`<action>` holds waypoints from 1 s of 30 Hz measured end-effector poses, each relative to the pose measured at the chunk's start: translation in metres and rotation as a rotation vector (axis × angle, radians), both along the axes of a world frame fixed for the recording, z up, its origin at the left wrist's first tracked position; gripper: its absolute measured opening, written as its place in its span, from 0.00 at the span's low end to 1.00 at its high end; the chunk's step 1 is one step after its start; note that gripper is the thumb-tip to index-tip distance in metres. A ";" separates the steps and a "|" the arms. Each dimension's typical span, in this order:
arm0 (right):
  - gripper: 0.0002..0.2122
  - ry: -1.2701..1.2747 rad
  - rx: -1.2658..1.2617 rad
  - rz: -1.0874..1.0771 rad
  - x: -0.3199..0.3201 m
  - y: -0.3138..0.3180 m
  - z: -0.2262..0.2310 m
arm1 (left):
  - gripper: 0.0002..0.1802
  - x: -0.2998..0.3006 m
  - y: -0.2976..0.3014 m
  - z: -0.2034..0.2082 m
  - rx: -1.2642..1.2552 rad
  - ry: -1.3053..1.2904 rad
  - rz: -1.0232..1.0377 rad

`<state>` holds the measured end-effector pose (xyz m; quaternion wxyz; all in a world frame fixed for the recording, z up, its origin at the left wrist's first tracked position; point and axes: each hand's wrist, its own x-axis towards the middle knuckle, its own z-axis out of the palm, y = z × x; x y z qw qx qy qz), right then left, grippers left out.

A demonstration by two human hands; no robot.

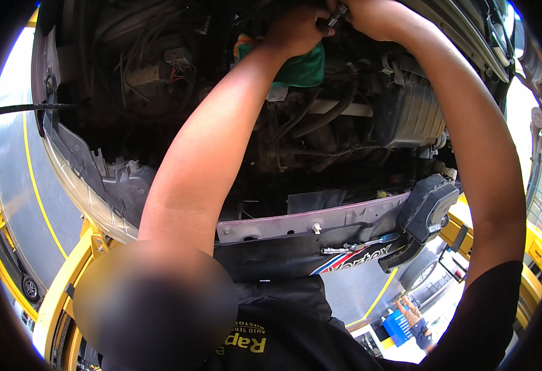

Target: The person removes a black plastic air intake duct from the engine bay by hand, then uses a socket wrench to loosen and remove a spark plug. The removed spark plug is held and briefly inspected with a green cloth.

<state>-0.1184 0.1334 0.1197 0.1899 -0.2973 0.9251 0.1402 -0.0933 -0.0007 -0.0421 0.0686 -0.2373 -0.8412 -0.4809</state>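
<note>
Both my arms reach up into a car's engine bay. My left hand [297, 29] has its fingers curled around the lower end of a small shiny metal cylinder [339, 15] that looks like a socket. At the cylinder's upper end is my right hand [377, 18], also closed on it; some of its fingers run out of the top of the picture. A green cloth [305, 69] with an orange edge lies just below my left hand. On the black cover at the front of the bay rests a ratchet [359, 245] with a blue-ended handle.
A black plastic box [428, 201] sits at the right of the front crossmember [258, 230]. Hoses and a ribbed black housing [410, 111] fill the bay. Yellow lift parts [67, 266] stand at left. Beyond the car at lower right are a wheel [419, 270] and another person [416, 321].
</note>
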 end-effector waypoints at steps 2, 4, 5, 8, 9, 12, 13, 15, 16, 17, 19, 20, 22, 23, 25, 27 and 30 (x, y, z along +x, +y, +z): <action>0.14 -0.016 -0.029 -0.060 0.004 -0.005 0.006 | 0.19 0.001 0.001 -0.005 0.028 -0.041 0.015; 0.13 -0.025 0.065 -0.131 0.005 -0.005 0.002 | 0.19 0.005 0.008 -0.003 0.095 -0.054 0.008; 0.13 -0.037 0.127 -0.140 0.003 -0.004 0.001 | 0.19 0.005 0.011 -0.002 0.148 -0.040 0.000; 0.13 -0.043 0.208 -0.045 -0.007 0.006 -0.014 | 0.19 0.001 0.014 -0.001 0.141 -0.057 -0.001; 0.13 0.014 0.111 -0.026 -0.004 0.011 -0.014 | 0.19 0.000 0.012 -0.002 0.109 -0.073 0.006; 0.14 -0.036 -0.010 -0.054 0.005 0.002 0.006 | 0.21 -0.002 -0.001 -0.006 0.038 -0.297 -0.030; 0.14 -0.091 -0.025 -0.074 0.008 -0.005 0.011 | 0.21 -0.001 -0.002 -0.006 0.165 -0.229 -0.050; 0.14 -0.111 0.172 0.028 -0.002 0.002 0.001 | 0.20 0.002 0.013 0.001 0.432 -0.087 -0.121; 0.14 -0.123 0.270 0.081 -0.008 0.007 -0.006 | 0.18 0.005 0.017 0.004 0.371 -0.110 -0.078; 0.14 -0.122 0.271 0.054 -0.011 0.008 -0.011 | 0.17 0.008 0.018 0.007 0.305 -0.131 -0.029; 0.14 -0.120 0.272 -0.004 -0.015 0.015 -0.019 | 0.16 0.006 0.019 0.007 0.209 -0.176 -0.008; 0.14 -0.086 0.144 -0.002 -0.014 0.013 -0.019 | 0.16 0.001 0.014 0.003 0.174 -0.197 -0.019; 0.15 -0.020 -0.114 0.002 -0.010 0.014 -0.017 | 0.17 -0.004 0.005 -0.007 0.120 -0.186 0.003; 0.14 -0.051 -0.036 -0.011 -0.008 0.011 -0.014 | 0.17 -0.003 0.007 -0.009 0.106 -0.161 0.021; 0.14 -0.097 0.093 -0.010 -0.008 0.000 -0.006 | 0.19 0.003 0.009 -0.003 0.161 -0.163 0.024; 0.13 -0.112 0.190 0.030 -0.009 0.004 -0.008 | 0.20 0.008 0.015 0.006 0.311 -0.212 -0.022; 0.12 -0.030 0.095 0.012 -0.010 0.011 -0.017 | 0.22 0.007 0.014 0.004 0.281 -0.130 -0.047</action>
